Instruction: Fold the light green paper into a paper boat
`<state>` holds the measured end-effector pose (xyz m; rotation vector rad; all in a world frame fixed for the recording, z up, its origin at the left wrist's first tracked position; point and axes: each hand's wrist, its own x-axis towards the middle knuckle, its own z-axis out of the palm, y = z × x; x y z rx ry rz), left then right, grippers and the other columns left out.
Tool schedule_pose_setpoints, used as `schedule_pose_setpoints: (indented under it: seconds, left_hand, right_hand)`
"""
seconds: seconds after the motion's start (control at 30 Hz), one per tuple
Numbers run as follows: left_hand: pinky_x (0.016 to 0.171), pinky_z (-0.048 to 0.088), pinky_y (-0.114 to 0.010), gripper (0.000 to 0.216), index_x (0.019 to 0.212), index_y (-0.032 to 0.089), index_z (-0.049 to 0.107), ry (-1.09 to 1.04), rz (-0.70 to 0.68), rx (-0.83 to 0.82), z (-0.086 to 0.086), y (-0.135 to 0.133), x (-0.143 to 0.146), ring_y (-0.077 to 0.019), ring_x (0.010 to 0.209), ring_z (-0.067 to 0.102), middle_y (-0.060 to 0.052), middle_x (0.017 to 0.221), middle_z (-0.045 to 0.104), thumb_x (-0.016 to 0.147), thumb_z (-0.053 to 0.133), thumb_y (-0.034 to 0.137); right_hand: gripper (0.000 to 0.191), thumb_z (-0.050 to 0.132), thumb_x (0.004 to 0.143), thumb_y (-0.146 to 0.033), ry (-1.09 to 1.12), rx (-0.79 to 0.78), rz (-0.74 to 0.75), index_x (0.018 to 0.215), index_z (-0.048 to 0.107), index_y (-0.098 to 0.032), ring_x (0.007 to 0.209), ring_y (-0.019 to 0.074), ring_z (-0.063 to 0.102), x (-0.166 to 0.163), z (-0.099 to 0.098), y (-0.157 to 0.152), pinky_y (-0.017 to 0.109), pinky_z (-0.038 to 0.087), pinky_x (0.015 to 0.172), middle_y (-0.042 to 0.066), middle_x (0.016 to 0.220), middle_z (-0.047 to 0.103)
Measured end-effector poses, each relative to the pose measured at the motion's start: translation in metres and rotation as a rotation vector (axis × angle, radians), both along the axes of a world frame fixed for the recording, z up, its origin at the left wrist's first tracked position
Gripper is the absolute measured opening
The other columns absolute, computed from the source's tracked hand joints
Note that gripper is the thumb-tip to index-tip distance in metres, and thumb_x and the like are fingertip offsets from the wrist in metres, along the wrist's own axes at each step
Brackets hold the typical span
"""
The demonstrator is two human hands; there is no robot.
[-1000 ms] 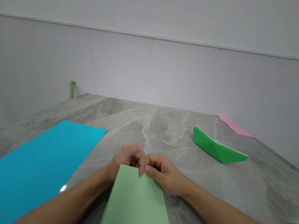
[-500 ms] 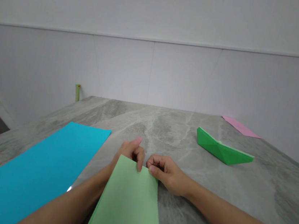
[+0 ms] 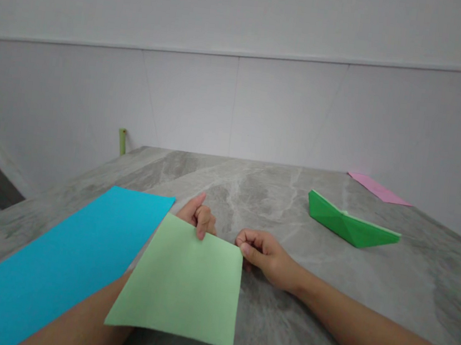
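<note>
Head view: two hands, one light green sheet, one blue sheet, one pink sheet and one green paper boat are counted. The light green sheet is held up over the table, near the front. Its top edge is pinched by the left hand. The right hand is curled at its corner; a pinch cannot be told. Since before, the sheet was swung left and the hands were moved apart.

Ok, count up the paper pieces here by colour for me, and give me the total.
Light green sheet: 1
Blue sheet: 1
Dark green paper boat: 1
Pink sheet: 1
Total: 4
</note>
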<state>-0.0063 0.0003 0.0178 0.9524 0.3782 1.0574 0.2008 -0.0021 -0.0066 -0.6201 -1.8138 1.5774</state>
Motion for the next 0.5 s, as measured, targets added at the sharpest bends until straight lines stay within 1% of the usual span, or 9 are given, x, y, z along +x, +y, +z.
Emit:
schedule_pose_setpoints:
  seconds: [0.07, 0.13, 0.2, 0.27, 0.33, 0.4, 0.43, 0.5]
  left_hand:
    - [0.037, 0.036, -0.023, 0.058, 0.041, 0.017, 0.048, -0.015, -0.017, -0.025, 0.000, 0.000, -0.002, -0.0094, 0.033, 0.038, 0.002, 0.038, 0.037, 0.093, 0.037, 0.042]
    - [0.038, 0.037, -0.023, 0.055, 0.045, 0.018, 0.047, -0.019, -0.026, -0.043, 0.000, 0.000, -0.004, -0.0100, 0.035, 0.039, 0.002, 0.041, 0.039, 0.094, 0.036, 0.043]
    - [0.040, 0.038, -0.023, 0.049, 0.051, 0.019, 0.047, -0.005, -0.035, -0.054, 0.001, -0.002, -0.005, -0.0103, 0.036, 0.041, 0.003, 0.044, 0.042, 0.092, 0.038, 0.044]
    - [0.039, 0.037, -0.023, 0.043, 0.056, 0.019, 0.048, 0.080, -0.079, -0.080, 0.004, -0.005, -0.003, -0.0100, 0.036, 0.042, 0.003, 0.045, 0.044, 0.089, 0.045, 0.046]
    - [0.036, 0.033, -0.021, 0.040, 0.059, 0.018, 0.049, 0.241, -0.165, -0.116, 0.008, -0.009, 0.001, -0.0086, 0.034, 0.040, 0.004, 0.044, 0.045, 0.083, 0.053, 0.049]
    - [0.034, 0.027, -0.020, 0.039, 0.062, 0.017, 0.050, 0.370, -0.236, -0.110, 0.012, -0.013, 0.006, -0.0072, 0.032, 0.036, 0.005, 0.043, 0.044, 0.076, 0.060, 0.053]
    - [0.034, 0.026, -0.020, 0.040, 0.063, 0.017, 0.051, 0.430, -0.262, -0.087, 0.013, -0.014, 0.009, -0.0069, 0.032, 0.035, 0.005, 0.043, 0.043, 0.073, 0.062, 0.054]
    - [0.035, 0.028, -0.021, 0.040, 0.062, 0.017, 0.052, 0.536, -0.256, -0.006, 0.012, -0.015, 0.014, -0.0072, 0.033, 0.036, 0.005, 0.043, 0.044, 0.071, 0.062, 0.054]
  right_hand:
    - [0.041, 0.060, 0.080, -0.054, 0.086, -0.067, -0.016, 0.069, 0.046, -0.017, 0.050, 0.0080, 0.038, 0.001, -0.001, 0.003, 0.021, 0.029, 0.046, -0.003, 0.058, 0.045]
    - [0.038, 0.063, 0.079, -0.049, 0.182, -0.152, -0.068, 0.067, 0.047, -0.017, 0.050, 0.0083, 0.039, 0.001, -0.001, 0.006, 0.021, 0.030, 0.045, -0.002, 0.059, 0.048]
    - [0.035, 0.065, 0.078, -0.044, 0.265, -0.223, -0.155, 0.066, 0.048, -0.017, 0.049, 0.0082, 0.039, 0.001, 0.000, 0.007, 0.020, 0.030, 0.044, -0.002, 0.059, 0.050]
    - [0.031, 0.068, 0.076, -0.040, 0.314, -0.255, -0.250, 0.066, 0.051, -0.016, 0.048, 0.0077, 0.038, 0.000, 0.002, 0.007, 0.020, 0.029, 0.041, -0.002, 0.059, 0.049]
    - [0.026, 0.070, 0.074, -0.038, 0.331, -0.238, -0.329, 0.072, 0.056, -0.016, 0.046, 0.0072, 0.036, -0.001, 0.003, 0.006, 0.019, 0.027, 0.039, -0.004, 0.057, 0.047]
    - [0.026, 0.071, 0.074, -0.038, 0.314, -0.183, -0.371, 0.085, 0.062, -0.017, 0.044, 0.0066, 0.035, -0.003, 0.003, 0.004, 0.018, 0.025, 0.037, -0.006, 0.054, 0.044]
    - [0.028, 0.070, 0.074, -0.039, 0.293, -0.151, -0.376, 0.090, 0.063, -0.016, 0.042, 0.0060, 0.034, -0.004, 0.003, 0.003, 0.018, 0.025, 0.037, -0.007, 0.051, 0.043]
    - [0.032, 0.069, 0.076, -0.039, 0.234, -0.093, -0.353, 0.097, 0.065, -0.015, 0.037, 0.0045, 0.032, -0.005, 0.003, 0.000, 0.017, 0.025, 0.036, -0.009, 0.047, 0.042]
